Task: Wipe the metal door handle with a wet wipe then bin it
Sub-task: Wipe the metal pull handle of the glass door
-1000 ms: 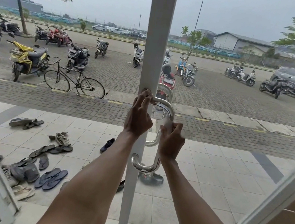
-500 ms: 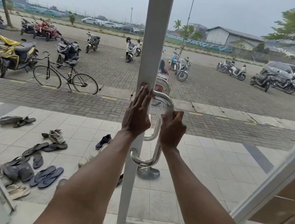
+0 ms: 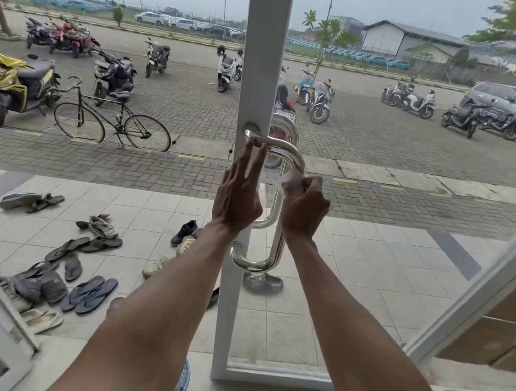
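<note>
Glass door with white frame (image 3: 261,65), the stile running vertically through centre of view. Beyond the glass: tiled porch, brick paving, parked scooters, a bicycle (image 3: 113,119), a car (image 3: 508,104) at far right. Loose sandals and shoes (image 3: 80,258) scattered on the tiles, lower left.

Handle (image 3: 276,246): polished metal D-shaped pull fixed to the stile, upper mount just below a round lock (image 3: 252,128), lower mount near mid-height of the door. A matching pull shows through the glass on the outer side.

Blue basket (image 3: 180,390): rim visible at the bottom edge, just left of the stile, partly hidden by the left forearm. Contents cannot be told.

Left hand (image 3: 237,193): flat against the stile, fingers straight and slightly apart, fingertips touching the upper arm of the handle. Holds nothing.

Right hand (image 3: 305,207): fingers curled and clamped around the vertical bar of the handle just below its upper bend, with the wipe (image 3: 291,180) pressed between hand and metal.

Wipe: white, crumpled, only a small part showing above the fingers, in contact with the bar.
</note>
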`<control>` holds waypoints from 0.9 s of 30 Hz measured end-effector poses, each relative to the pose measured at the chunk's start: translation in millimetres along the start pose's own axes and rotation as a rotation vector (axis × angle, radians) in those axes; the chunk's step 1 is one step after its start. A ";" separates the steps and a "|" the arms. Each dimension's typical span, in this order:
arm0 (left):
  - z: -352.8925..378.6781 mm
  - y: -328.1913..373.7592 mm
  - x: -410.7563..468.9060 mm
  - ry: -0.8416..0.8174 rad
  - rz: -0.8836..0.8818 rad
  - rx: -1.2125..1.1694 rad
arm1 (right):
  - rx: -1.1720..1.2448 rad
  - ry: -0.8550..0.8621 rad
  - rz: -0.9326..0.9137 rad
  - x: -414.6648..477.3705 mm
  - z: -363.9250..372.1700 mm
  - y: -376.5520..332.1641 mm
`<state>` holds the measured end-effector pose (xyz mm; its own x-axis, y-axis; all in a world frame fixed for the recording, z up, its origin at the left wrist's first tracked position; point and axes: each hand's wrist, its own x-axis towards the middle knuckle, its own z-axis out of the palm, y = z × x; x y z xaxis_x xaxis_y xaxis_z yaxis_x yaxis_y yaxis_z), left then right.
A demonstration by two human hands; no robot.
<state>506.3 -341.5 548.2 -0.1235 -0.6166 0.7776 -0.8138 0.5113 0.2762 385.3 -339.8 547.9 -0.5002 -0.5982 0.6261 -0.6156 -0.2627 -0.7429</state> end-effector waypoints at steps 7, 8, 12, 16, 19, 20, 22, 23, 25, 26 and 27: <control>13.0 -1.2 -13.9 -0.022 0.030 -0.001 | -0.075 -0.119 0.019 -32.4 3.0 35.4; 14.3 -2.1 -15.8 -0.028 0.034 0.000 | -0.088 -0.147 0.040 -39.4 3.7 41.4; 21.1 -7.2 -20.5 -0.032 0.045 0.011 | -0.113 -0.191 0.099 -53.1 6.0 56.0; 22.3 -10.0 -25.6 -0.060 0.023 0.028 | -0.039 -0.125 0.066 -38.1 5.0 42.0; 25.4 -10.5 -30.6 -0.079 0.010 0.027 | 0.014 -0.028 0.012 -20.3 2.8 23.7; 27.0 -10.3 -32.0 -0.082 0.009 0.022 | 0.019 -0.017 0.004 -17.2 2.5 21.0; 31.8 -9.7 -36.6 -0.102 0.012 0.016 | 0.016 -0.017 -0.002 -18.8 3.3 25.0; 33.2 -9.9 -39.6 -0.115 0.012 0.018 | 0.014 -0.024 0.000 -23.5 3.9 29.2; 39.4 -12.3 -46.8 -0.134 0.013 0.010 | -0.002 -0.053 0.023 -37.2 9.5 44.5; 41.9 -13.3 -50.1 -0.145 0.017 0.001 | -0.023 -0.073 0.040 -45.2 12.3 53.6; 45.2 -16.0 -54.0 -0.152 0.021 -0.005 | -0.043 -0.094 0.061 -54.0 15.8 63.0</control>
<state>500.4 -343.4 476.2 -0.2254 -0.6894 0.6885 -0.8077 0.5274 0.2637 383.1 -336.0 463.5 -0.4796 -0.6811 0.5532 -0.6123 -0.1918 -0.7670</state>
